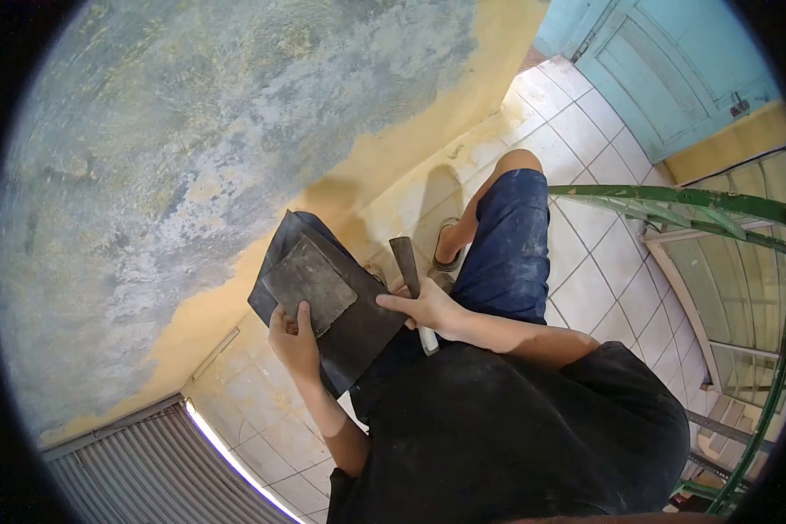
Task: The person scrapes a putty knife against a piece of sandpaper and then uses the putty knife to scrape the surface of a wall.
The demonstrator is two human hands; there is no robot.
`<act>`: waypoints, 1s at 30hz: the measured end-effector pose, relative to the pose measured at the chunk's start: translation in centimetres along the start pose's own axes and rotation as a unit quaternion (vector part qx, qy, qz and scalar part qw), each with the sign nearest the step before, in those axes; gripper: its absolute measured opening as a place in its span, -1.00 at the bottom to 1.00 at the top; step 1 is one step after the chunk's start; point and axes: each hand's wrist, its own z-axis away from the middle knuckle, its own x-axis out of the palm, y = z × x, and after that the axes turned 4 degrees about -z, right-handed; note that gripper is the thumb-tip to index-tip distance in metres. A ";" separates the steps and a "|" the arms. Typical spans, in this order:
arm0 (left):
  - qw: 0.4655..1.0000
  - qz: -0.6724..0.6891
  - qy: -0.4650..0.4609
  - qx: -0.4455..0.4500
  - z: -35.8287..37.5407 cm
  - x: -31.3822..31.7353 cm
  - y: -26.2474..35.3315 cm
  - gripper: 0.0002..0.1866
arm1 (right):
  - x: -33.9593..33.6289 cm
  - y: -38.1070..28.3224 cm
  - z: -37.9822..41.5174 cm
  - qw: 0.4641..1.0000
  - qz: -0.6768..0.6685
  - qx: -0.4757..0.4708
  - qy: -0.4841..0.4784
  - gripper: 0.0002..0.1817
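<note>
My left hand [295, 345] pinches a worn, greyish square piece [313, 286] that looks like sandpaper, with the thumb on its face. Behind it lies a larger, dark, sandpaper-like sheet [371, 330], bent up at its far end. My right hand [430, 310] is closed around a putty knife [404, 259], its dark blade pointing up and away and its pale handle end showing below the fist. The right thumb presses on the edge of the dark sheet. My right fingers are partly hidden.
A wall [210, 166] with patchy grey and yellow paint rises at the left. My bent leg in blue shorts [515, 236] is over the white tiled floor [598, 236]. Green metal framework [672, 199] curves along the right, near a blue door [672, 70]. A corrugated shutter [140, 472] is lower left.
</note>
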 end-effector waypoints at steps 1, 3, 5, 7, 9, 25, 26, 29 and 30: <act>1.000 -0.001 -0.003 0.002 -0.1 0.0 -0.3 -0.67 | -0.2 -0.1 0.0 1.000 -0.003 -0.001 0.003 -0.73; 0.988 -0.143 0.028 0.057 -0.5 -0.2 -1.2 -0.56 | -0.5 -0.3 -0.1 0.997 -0.075 0.016 0.011 -0.73; 0.991 -0.118 -0.017 0.052 -0.9 -0.8 -1.4 -0.52 | -1.0 0.2 -0.5 0.994 -0.109 0.017 0.013 -0.71; 0.993 -0.094 -0.063 0.046 -0.7 -0.9 -1.1 -0.47 | -2.0 1.3 -1.3 0.989 -0.143 0.019 0.016 -0.70; 0.973 -0.209 -0.063 0.076 -0.4 -0.9 -0.2 -0.45 | -3.0 2.4 -2.0 0.997 -0.071 0.004 0.035 -0.72; 0.976 -0.186 -0.042 0.104 -2.1 3.0 4.5 -0.42 | -12.4 -0.9 -6.0 0.959 -0.249 -0.015 -0.132 -0.75; 0.976 -0.189 -0.040 0.103 -2.2 3.4 5.1 -0.42 | -12.5 -1.2 -5.8 0.955 -0.241 -0.048 -0.164 -0.72; 0.954 -0.277 -0.036 0.110 -3.3 4.5 7.6 -0.43 | -12.9 -0.4 -5.8 0.947 -0.230 -0.065 -0.213 -0.70; 0.944 -0.309 -0.032 0.113 -3.9 4.8 8.0 -0.44 | -13.1 -0.6 -5.5 0.946 -0.236 -0.065 -0.212 -0.70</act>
